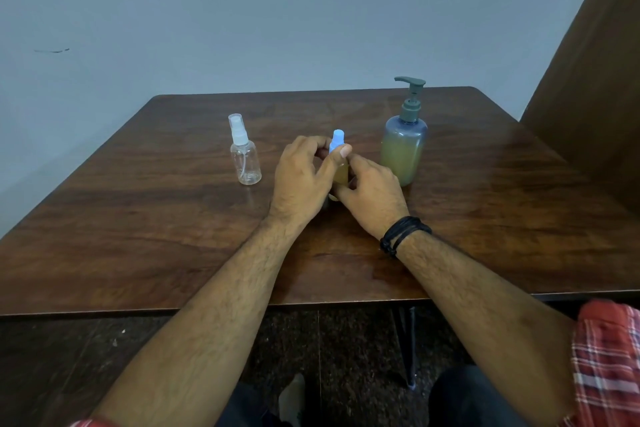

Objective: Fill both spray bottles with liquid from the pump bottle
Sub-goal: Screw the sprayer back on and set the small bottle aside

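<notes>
I see my left hand (304, 177) and right hand (372, 192) both clamped around 1 small spray bottle (339, 170) with a blue cap and yellowish liquid inside, standing near the middle of the table (138, 236). The other spray bottle (244, 152), clear and empty, stands toward the far left corner. The pump bottle (403, 146), part full of greenish liquid, stands toward the far right corner.

A plain, sparsely furnished room, home or office impossible to tell: a dark wood-grain table (450, 218) stands against a bare pale grey-blue wall (277, 10), a brown wooden panel (595, 80) at right, speckled dark stone floor (346, 350) beneath.
</notes>
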